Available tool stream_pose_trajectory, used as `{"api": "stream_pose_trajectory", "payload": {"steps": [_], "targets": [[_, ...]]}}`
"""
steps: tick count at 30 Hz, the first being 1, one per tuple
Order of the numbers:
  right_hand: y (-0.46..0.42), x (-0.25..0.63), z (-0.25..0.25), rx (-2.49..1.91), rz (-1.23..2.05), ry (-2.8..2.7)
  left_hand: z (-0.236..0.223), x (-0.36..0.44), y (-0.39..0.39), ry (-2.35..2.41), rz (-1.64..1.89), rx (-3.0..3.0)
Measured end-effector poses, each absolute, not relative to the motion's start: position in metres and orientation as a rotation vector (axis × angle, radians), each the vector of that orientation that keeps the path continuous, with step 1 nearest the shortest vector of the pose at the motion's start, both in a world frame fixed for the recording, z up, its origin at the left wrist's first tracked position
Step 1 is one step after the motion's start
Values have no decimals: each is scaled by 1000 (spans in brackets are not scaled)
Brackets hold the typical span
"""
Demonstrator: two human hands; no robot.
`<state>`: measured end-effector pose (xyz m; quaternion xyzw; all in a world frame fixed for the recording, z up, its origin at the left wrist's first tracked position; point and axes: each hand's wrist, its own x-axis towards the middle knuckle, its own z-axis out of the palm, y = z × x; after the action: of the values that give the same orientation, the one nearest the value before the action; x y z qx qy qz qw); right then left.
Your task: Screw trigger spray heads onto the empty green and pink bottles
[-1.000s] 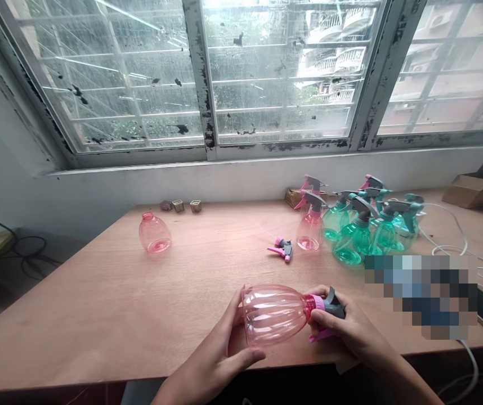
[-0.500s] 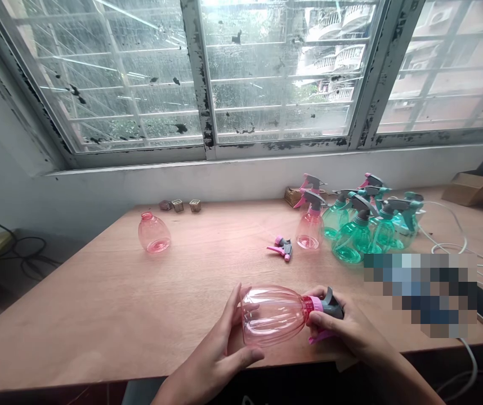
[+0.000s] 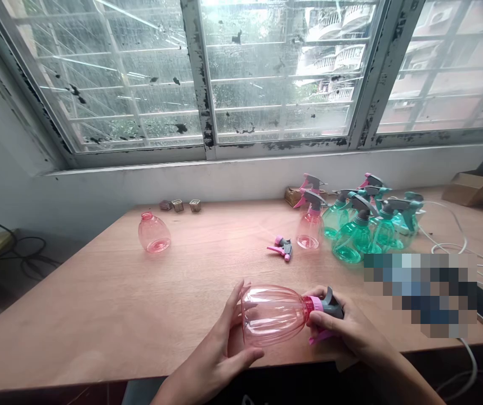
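Note:
A clear pink spray bottle (image 3: pixel 273 316) lies sideways in front of me, above the table's near edge. My right hand (image 3: pixel 340 322) is closed around its pink collar and grey spray head, with the pink trigger pointing down. Around the bottle's base, my left hand (image 3: pixel 224 334) is loosely cupped; several fingers are behind it, partly seen through the plastic, and the thumb is at its lower edge. A loose pink and grey spray head (image 3: pixel 282 248) lies beyond the bottle. Farther left stands a pink bottle (image 3: pixel 154 233) without a spray head.
Several green spray bottles (image 3: pixel 351 239) cluster at the back right, beside an upright pink spray bottle (image 3: pixel 309 225). Small boxes (image 3: pixel 195 206) sit near the wall. White cables (image 3: pixel 456 242), a blurred patch and a cardboard box (image 3: pixel 472 188) occupy the right side.
The fingers of my left hand have shifted up slightly at the bottle's base. My right hand and the bottle are almost unmoved.

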<state>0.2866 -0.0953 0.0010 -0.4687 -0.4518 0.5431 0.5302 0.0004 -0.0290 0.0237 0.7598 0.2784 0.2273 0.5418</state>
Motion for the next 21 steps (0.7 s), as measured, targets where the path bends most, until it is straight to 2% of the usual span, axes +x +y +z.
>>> {"api": "stream_pose_trajectory", "payload": {"steps": [21], "targets": [[-96, 285, 5, -1102, 1318, -1075, 24, 3, -29, 665, 616, 1646]]}}
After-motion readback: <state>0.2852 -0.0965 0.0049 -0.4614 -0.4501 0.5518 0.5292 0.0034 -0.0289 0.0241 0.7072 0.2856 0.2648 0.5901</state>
